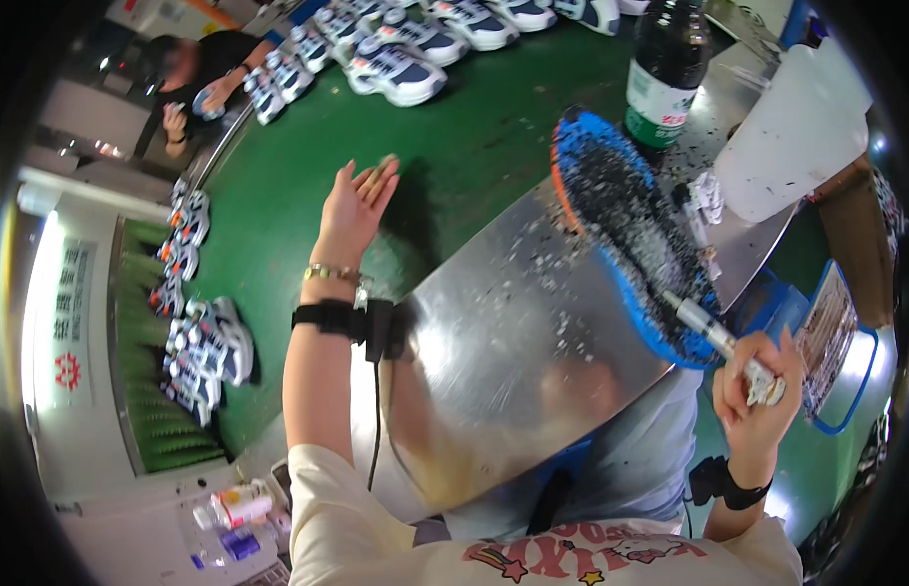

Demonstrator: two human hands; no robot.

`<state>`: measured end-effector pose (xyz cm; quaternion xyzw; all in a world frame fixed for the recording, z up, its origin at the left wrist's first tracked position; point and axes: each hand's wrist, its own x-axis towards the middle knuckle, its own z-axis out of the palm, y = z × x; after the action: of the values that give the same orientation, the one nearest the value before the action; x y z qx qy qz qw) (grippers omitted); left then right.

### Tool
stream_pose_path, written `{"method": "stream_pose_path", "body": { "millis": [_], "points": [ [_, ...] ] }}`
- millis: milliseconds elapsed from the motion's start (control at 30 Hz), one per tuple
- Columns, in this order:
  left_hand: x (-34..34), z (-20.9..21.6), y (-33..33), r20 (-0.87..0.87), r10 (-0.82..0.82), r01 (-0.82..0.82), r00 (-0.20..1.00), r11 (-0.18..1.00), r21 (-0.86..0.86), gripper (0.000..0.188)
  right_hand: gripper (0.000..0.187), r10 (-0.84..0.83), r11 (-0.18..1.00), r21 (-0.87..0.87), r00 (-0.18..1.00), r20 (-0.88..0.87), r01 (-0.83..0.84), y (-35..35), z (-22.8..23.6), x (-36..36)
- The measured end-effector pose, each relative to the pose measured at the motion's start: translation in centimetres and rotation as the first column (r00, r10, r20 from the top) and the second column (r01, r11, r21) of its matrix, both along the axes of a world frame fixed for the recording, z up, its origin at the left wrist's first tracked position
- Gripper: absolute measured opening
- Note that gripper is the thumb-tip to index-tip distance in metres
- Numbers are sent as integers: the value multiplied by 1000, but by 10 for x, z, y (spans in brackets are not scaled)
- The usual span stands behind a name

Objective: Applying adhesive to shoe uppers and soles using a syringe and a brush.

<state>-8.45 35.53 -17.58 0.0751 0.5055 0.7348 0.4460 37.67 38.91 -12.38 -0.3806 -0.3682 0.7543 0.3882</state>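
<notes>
My right hand [759,391] is closed round a slim white pen-like tool [706,324], with crumpled white material at its rear end. The tool's tip is over a long blue oval pad [625,283] strewn with black crumbs and whitish bits; whether it touches cannot be told. My left hand [357,210] is palm up over the green tabletop, its thumb and fingers apart. Something small and tan shows at its fingertips, too small to make out. Farther off, a navy-and-white sneaker [396,73] stands nearest to that hand.
Rows of sneakers [489,21] line the far edge, and more shoes [208,354] stand at left. A dark bottle [661,83] and white jug [791,137] stand beyond the pad. Crumbs lie on the metal sheet [484,332]. Across the table, another person [215,63] handles a shoe.
</notes>
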Motion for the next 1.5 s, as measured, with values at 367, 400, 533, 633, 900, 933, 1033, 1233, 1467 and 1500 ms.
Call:
{"method": "stream_pose_path", "body": {
  "millis": [367, 400, 533, 633, 900, 933, 1033, 1233, 1467, 1500],
  "points": [
    [-94, -39, 157, -257, 176, -163, 950, 984, 72, 35, 65, 153, 978, 125, 982, 114, -167, -17, 3, 24],
    [-71, -45, 156, -310, 219, -227, 925, 974, 9, 33, 65, 130, 979, 141, 982, 140, -149, -17, 2, 28],
    [-53, -16, 59, -174, 129, -132, 976, 991, -6, 37, 66, 92, 970, 212, 989, 116, -115, -24, 9, 45],
    [7, -5, -40, -265, 2, -30, 964, 994, -102, 36, 66, 70, 964, 244, 984, 164, -109, -23, 6, 53],
    [245, 14, -389, 94, 389, -362, 917, 906, -218, 37, 55, 89, 925, 360, 991, 97, -119, -24, 6, 33],
    [275, 24, -394, 97, 410, -375, 907, 890, -258, 35, 54, 65, 931, 353, 994, 86, -92, -23, 4, 29],
    [310, 40, -426, -691, -148, -363, 708, 762, -535, 44, 49, 84, 914, 389, 993, 88, -112, -22, -1, 19],
    [231, 59, -386, -932, -241, -566, 269, 744, -355, 44, 40, 7, 892, 446, 986, 167, -82, -22, -12, 19],
    [225, 111, -251, -921, 280, -574, 272, 815, 79, 40, 41, 75, 875, 415, 916, 394, -250, -58, -4, 26],
    [234, 124, -239, -935, 259, -469, 241, 875, 121, 40, 39, 93, 848, 448, 913, 398, -282, -62, -7, 26]
  ]
}}
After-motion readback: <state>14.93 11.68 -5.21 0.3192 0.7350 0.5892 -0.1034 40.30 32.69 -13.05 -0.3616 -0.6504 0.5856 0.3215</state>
